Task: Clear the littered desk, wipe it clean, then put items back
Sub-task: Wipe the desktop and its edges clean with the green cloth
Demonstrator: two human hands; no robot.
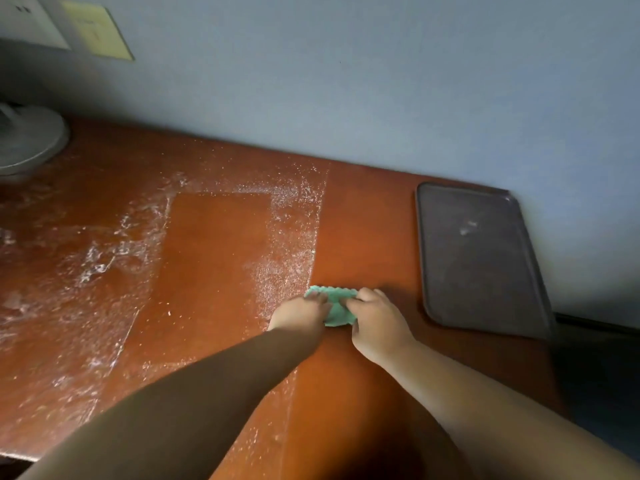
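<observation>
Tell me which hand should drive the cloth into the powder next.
Left, probably. The left hand holds the green cloth on the side bordering the white powder, which spreads away leftward across the desk. The right hand holds the cloth's other side, over bare wood nearer the tray.

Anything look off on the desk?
White powder is strewn over the desk, left and middle, with a bare rectangle inside it where something seemingly stood. Right of a straight edge the surface is clean. The dark tray bears a small white smudge.
</observation>
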